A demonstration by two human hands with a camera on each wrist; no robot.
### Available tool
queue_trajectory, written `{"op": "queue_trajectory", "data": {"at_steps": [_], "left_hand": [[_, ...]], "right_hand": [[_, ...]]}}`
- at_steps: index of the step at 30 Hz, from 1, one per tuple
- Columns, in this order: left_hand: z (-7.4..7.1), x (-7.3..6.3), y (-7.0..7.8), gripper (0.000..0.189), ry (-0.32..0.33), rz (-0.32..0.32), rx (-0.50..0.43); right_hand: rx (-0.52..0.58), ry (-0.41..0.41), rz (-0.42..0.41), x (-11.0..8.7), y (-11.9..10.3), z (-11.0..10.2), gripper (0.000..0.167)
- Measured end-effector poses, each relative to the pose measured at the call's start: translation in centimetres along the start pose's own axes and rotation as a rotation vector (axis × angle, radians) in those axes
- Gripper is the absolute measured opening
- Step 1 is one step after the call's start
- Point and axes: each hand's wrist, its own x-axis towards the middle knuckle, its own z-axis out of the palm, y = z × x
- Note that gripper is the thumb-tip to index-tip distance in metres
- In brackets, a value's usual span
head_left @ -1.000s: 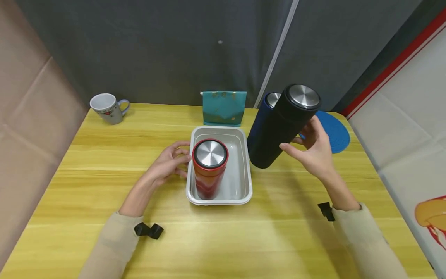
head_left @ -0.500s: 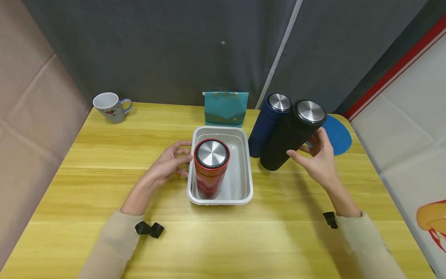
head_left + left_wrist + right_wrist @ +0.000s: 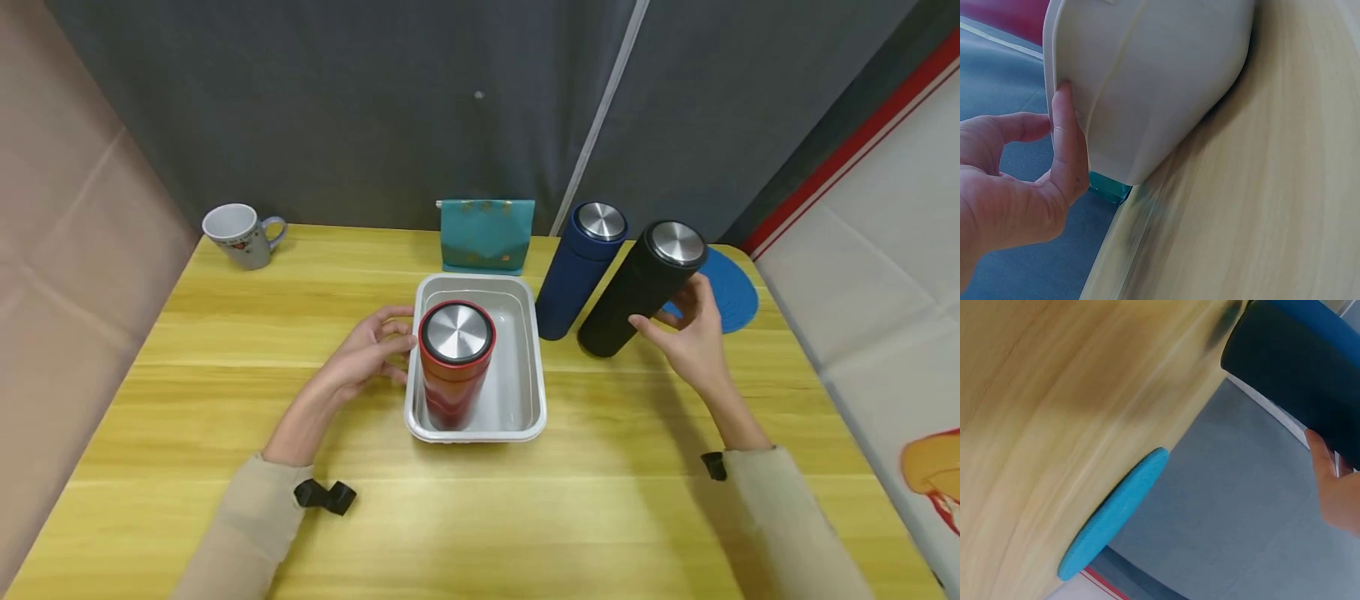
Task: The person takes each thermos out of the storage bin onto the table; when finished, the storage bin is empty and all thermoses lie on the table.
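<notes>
i have my right grip (image 3: 693, 333) closed round a tall black cylindrical flask with a brushed-metal cap (image 3: 637, 292) — thumb on the near side, fingers behind. the flask is over the right half of the wooden bench (image 3: 480, 517), just beside a slimmer dark blue cylindrical flask (image 3: 577, 275). my left grip (image 3: 363, 350) is loosely spread, touching the left rim of a pale grey rectangular tray (image 3: 517, 367), in which a red cylindrical flask (image 3: 456, 383) stands towards the left.

to do this well, i'd keep the black flask upright, its base level, with a clear gap to the blue one, and let the left grip merely steady the tray — no shoving.

i can't tell whether the black base touches the bench. the right wrist view cuts off the flask's top, my far fingertips are mostly hidden, and a flat round blue mat (image 3: 731, 292) is partly covered.
</notes>
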Motion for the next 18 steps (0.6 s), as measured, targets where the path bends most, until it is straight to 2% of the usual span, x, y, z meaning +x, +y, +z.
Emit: {"op": "queue_trajectory", "data": {"at_steps": [7,15,18], "left_hand": [[0.2,0.0,0.1,0.051,0.003,-0.006,0.002],[0.1,0.1,0.1,0.050,0.010,-0.016,-0.008],[0.1,0.0,0.1,0.050,0.006,-0.017,-0.009]], "right_hand": [[-0.004,0.010,0.036,0.7,0.0,0.2,0.066],[0.077,0.037,0.057,1.5,1.8,0.6,0.067],[0.062,0.046,0.069,1.5,2.0,0.7,0.069]]}}
